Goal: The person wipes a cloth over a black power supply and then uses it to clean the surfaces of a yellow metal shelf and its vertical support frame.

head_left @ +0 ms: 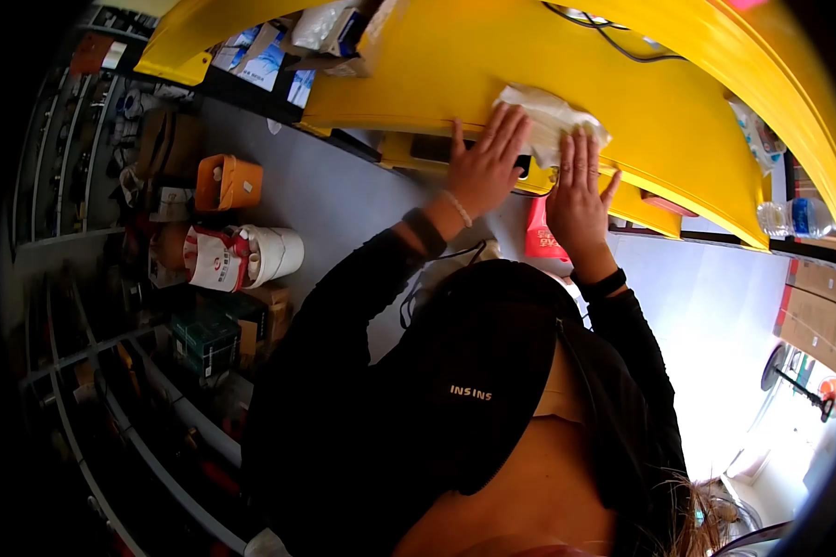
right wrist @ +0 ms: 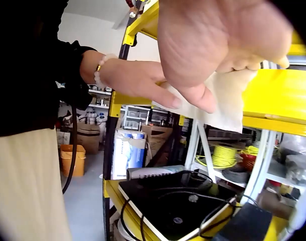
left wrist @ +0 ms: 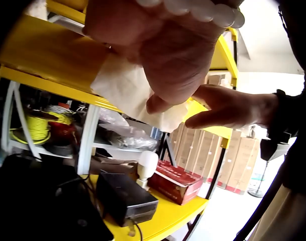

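A white cloth (head_left: 550,119) lies on the yellow shelf (head_left: 418,70) and hangs over its front edge. My left hand (head_left: 478,176), wearing a beaded bracelet, rests with extended fingers on the cloth's left part. On its right part lie the straight fingers of my right hand (head_left: 578,206). The left wrist view has the left palm (left wrist: 168,55) over the cloth (left wrist: 124,84), with the right hand (left wrist: 228,108) beside it. From the right wrist, the cloth (right wrist: 227,98) drapes below the right palm (right wrist: 218,40), and the left hand (right wrist: 135,79) is close by.
On a lower shelf are a black flat appliance (right wrist: 178,206) with cables, a black box (left wrist: 125,198), a white bulb (left wrist: 147,165) and a red box (left wrist: 175,182). Cartons (head_left: 344,42) stand at the upper shelf's left, a plastic bottle (head_left: 797,218) at its right.
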Action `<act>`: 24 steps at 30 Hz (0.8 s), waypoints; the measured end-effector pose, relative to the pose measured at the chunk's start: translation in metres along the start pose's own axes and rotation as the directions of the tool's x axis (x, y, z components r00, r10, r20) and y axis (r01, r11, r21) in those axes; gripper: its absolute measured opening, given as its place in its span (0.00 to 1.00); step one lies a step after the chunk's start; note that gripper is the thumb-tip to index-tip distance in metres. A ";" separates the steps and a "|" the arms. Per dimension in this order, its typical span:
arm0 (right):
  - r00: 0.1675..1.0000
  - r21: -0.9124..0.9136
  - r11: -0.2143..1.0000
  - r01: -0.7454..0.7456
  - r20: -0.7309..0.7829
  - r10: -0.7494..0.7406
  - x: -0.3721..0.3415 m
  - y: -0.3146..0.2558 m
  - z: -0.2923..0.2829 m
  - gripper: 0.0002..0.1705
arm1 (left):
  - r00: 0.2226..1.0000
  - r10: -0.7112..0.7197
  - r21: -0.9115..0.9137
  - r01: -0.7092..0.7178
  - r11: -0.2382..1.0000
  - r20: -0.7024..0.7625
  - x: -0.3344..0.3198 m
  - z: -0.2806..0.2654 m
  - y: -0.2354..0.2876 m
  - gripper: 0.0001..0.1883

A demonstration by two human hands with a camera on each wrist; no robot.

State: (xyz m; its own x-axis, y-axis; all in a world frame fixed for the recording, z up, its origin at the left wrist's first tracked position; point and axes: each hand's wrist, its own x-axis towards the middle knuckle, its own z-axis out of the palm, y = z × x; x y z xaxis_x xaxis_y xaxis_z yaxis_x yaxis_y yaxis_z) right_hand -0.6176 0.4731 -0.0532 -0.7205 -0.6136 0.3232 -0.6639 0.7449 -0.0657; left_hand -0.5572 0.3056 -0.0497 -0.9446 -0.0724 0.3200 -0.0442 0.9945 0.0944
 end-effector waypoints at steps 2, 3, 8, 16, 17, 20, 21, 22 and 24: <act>0.998 0.012 0.998 0.056 0.039 -0.057 0.012 -0.029 0.004 0.39 | 0.998 -0.047 0.001 0.047 0.999 -0.031 -0.012 -0.005 -0.029 0.40; 0.995 -0.012 0.995 0.102 0.024 -0.101 0.018 -0.042 0.010 0.39 | 0.996 -0.079 0.008 0.080 0.997 -0.035 -0.017 -0.006 -0.043 0.39; 0.949 0.059 0.948 0.312 0.025 -0.313 0.049 -0.108 0.020 0.39 | 0.962 -0.271 0.057 0.272 0.961 -0.025 -0.042 -0.028 -0.105 0.41; 0.851 0.394 0.783 0.482 0.004 -0.526 0.113 -0.212 0.042 0.39 | 0.846 -0.532 0.203 0.512 0.834 0.050 -0.061 -0.061 -0.191 0.52; 0.844 0.397 0.770 0.500 -0.023 -0.536 0.121 -0.220 0.047 0.38 | 0.830 -0.549 0.199 0.525 0.828 0.095 -0.057 -0.066 -0.198 0.52; 0.843 0.423 0.752 0.505 -0.055 -0.535 0.132 -0.226 0.046 0.38 | 0.810 -0.558 0.262 0.507 0.821 0.180 -0.046 -0.063 -0.221 0.51; 0.857 0.446 0.759 0.474 -0.035 -0.515 0.131 -0.221 0.039 0.38 | 0.811 -0.569 0.264 0.523 0.810 0.138 -0.047 -0.051 -0.227 0.51; 0.870 0.465 0.767 0.442 -0.013 -0.494 0.129 -0.214 0.034 0.38 | 0.813 -0.571 0.244 0.533 0.810 0.117 -0.045 -0.055 -0.218 0.50; 0.890 0.435 0.788 0.435 -0.074 -0.450 0.118 -0.193 0.038 0.39 | 0.816 -0.572 0.193 0.550 0.812 0.081 -0.045 -0.055 -0.192 0.50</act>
State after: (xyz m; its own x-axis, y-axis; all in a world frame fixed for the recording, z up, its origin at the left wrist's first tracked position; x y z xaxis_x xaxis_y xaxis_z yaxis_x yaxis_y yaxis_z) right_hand -0.5823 0.2467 -0.0380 -0.3271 -0.8621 0.3870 -0.9242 0.2064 -0.3214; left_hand -0.4882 0.1134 -0.0303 -0.7720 -0.6220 0.1310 -0.6185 0.7826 0.0707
